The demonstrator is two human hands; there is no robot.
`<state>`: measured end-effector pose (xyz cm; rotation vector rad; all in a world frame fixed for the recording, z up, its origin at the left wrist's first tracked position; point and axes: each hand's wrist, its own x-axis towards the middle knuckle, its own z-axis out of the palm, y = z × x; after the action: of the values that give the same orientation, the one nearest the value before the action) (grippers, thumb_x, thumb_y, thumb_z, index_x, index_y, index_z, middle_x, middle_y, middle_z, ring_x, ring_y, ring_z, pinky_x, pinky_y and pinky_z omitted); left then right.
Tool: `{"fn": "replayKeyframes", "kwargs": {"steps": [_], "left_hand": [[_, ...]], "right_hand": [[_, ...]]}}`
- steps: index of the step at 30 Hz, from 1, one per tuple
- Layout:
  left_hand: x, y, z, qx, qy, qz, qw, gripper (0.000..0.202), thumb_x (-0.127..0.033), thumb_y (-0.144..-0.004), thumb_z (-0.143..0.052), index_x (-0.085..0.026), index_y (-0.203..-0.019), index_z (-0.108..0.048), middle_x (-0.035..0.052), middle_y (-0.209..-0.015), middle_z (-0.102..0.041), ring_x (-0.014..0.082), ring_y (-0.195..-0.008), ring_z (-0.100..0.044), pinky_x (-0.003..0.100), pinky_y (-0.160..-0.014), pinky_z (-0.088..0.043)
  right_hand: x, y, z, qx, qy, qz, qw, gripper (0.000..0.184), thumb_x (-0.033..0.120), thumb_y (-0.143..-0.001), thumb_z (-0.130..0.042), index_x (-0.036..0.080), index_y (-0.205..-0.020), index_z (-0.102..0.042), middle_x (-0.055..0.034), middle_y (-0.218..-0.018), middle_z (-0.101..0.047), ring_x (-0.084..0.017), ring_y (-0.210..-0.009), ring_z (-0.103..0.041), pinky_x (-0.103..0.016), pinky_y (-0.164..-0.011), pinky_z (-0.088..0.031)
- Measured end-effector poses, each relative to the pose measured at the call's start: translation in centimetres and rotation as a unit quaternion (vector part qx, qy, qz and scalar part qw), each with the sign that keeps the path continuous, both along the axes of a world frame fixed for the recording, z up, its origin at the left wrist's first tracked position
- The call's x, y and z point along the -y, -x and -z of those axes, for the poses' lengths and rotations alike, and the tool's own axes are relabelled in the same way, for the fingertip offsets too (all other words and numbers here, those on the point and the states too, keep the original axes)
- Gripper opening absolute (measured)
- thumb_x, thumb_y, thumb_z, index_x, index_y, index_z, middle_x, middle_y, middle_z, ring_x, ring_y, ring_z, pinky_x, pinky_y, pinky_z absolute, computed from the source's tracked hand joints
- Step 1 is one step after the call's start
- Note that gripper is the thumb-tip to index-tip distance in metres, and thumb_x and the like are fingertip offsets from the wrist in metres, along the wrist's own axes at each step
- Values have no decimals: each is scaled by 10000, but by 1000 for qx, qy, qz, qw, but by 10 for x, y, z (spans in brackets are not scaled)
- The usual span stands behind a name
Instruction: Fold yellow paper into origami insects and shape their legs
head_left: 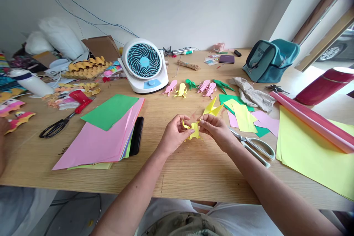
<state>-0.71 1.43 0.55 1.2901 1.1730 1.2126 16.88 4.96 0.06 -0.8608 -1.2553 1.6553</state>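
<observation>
Both my hands meet over the middle of the wooden table. My left hand and my right hand pinch a small folded yellow paper figure between their fingertips, just above the tabletop. Behind it lies another folded yellow paper piece. Further back stands a row of finished paper figures: pink, yellow, green, pink and green.
A stack of coloured paper sheets lies on a black phone to the left. Grey scissors lie by my right wrist, black scissors at left. A white fan, teal bag, yellow sheets, pink roll and red bottle surround. Another person's arm shows at far left.
</observation>
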Motion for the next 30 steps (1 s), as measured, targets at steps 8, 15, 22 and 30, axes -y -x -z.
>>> {"fn": "replayKeyframes", "kwargs": {"steps": [8, 15, 22, 30], "left_hand": [[3, -6, 0, -38, -20, -11, 999, 406, -274, -712, -784, -180, -1014, -530, 4, -860, -643, 131, -749, -664, 232, -669, -533], [1, 5, -10, 28, -13, 15, 999, 266, -390, -824, -684, -150, -925, -629, 24, -850, -673, 121, -758, -660, 247, -735, -535], [2, 3, -11, 29, 7, 20, 999, 304, -426, -770, -731, -144, -803, -625, 1, -734, -642, 107, -683, -632, 222, -666, -502], [3, 3, -14, 19, -21, 59, 998, 264, -383, -785, -732, -146, -792, -618, -22, -700, -595, 81, -645, -570, 216, -671, -496]], "right_hand": [[6, 9, -1, 9, -9, -57, 998, 377, 470, -694, -817, 184, -843, -622, 6, -765, -636, -124, -712, -561, -254, -644, -407], [2, 2, 0, 9, 13, -36, 999, 387, 498, -702, -797, 192, -841, -605, 21, -755, -590, -96, -613, -485, -238, -549, -351], [5, 2, -3, 86, -76, -64, 991, 414, 581, -771, -705, 207, -853, -548, 43, -681, -512, -98, -573, -411, -239, -514, -305], [6, 2, -3, 92, -75, -97, 988, 392, 569, -818, -663, 208, -880, -524, 32, -724, -553, -96, -565, -422, -237, -502, -304]]}}
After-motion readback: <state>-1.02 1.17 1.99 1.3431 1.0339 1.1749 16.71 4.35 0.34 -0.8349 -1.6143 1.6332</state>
